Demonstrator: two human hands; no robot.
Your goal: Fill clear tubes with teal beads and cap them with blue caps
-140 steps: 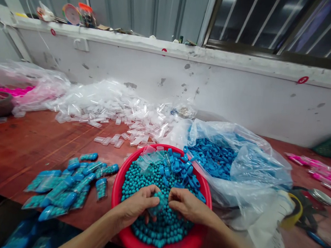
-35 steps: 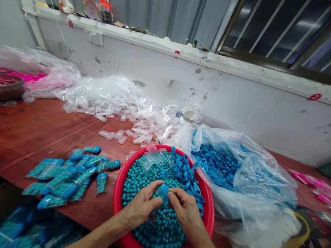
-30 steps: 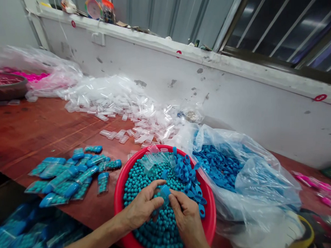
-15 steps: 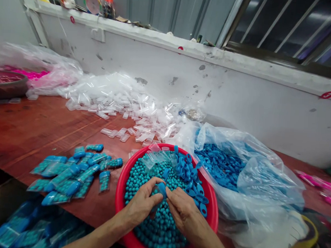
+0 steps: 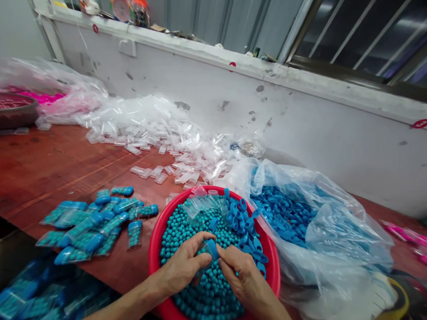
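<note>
My left hand [image 5: 184, 266] pinches a small clear tube [image 5: 204, 261] of teal beads over the red basin [image 5: 157, 233]; my right hand [image 5: 243, 276] grips its blue cap [image 5: 212, 249], fingers closed on it; loose teal beads [image 5: 181, 227] fill the basin beneath; filled capped tubes [image 5: 91, 225] lie left on the table [image 5: 30, 174].

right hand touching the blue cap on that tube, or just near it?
Touching. In the head view the right hand has its fingertips pressed against the blue cap, with no gap showing; the left hand holds the tube from the other side.
</note>
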